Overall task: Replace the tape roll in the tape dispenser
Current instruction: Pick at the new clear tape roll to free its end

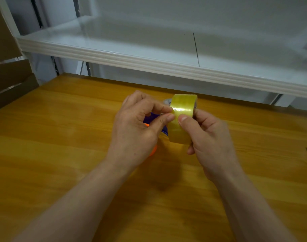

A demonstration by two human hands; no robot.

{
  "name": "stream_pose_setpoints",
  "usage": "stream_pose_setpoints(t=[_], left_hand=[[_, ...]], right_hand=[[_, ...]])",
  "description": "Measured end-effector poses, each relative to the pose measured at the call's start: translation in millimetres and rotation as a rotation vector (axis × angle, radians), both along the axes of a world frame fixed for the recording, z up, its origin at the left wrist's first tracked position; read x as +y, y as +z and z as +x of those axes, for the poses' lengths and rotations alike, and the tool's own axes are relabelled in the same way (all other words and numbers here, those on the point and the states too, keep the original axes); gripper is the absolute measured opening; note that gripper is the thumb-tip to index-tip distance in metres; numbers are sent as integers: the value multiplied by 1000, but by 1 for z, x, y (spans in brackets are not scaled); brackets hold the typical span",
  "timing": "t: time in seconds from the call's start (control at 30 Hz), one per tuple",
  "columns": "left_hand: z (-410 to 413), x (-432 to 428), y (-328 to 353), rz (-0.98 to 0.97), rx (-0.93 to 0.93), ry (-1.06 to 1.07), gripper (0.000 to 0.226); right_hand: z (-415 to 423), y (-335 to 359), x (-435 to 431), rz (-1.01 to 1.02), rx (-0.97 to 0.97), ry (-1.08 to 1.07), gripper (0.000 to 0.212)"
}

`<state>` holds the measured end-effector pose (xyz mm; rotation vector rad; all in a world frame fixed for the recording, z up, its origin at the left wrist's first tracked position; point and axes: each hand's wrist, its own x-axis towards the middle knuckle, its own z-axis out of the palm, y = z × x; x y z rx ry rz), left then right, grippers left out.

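Yellow-brown wooden table (pixel 62 154): the purple-and-orange plastic tape dispenser (pixel 150 118) is left lying there, mostly hidden behind the left hand (pixel 137 124), apparently not yet loaded. The yellowish clear tape roll (pixel 183 105) is held on edge above the table, clamped in the right hand (pixel 208 137), thumb pressed on its outer face for steadiness. The roll's surface is pinched by the left thumb and forefinger, probably so the free end can be picked loose.

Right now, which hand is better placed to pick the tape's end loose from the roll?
Left. On the left hand, thumb and forefinger tips pinch at the outer face of the yellowish transparent tape roll; the right hand has its grip round the roll, holding it above the yellow wooden table.
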<state>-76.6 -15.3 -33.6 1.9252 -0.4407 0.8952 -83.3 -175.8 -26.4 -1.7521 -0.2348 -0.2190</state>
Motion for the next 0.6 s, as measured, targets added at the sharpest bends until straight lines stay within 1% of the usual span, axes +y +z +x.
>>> stream_pose_setpoints(t=[0.13,0.2,0.3,0.43,0.53,0.6], left_hand=[[0,0,1,-10,53,-8,7],[1,1,2,-12,93,-9,7],[0,0,1,35,123,-16,10],[-1,-4,-1,118,71,6,5],[0,-7,-4,119,5,34,3],[0,-7,-4,104,-26,53,9]], right_hand=[[-1,1,-1,-54,-35,13,15],[-2,0,-1,-96,-83,17,18],[-2,-1,-3,-119,-107,28,15],[-1,-1,-3,-74,-100,29,13],[0,-1,0,-27,-66,17,15],[0,-1,0,-7,-35,7,17]])
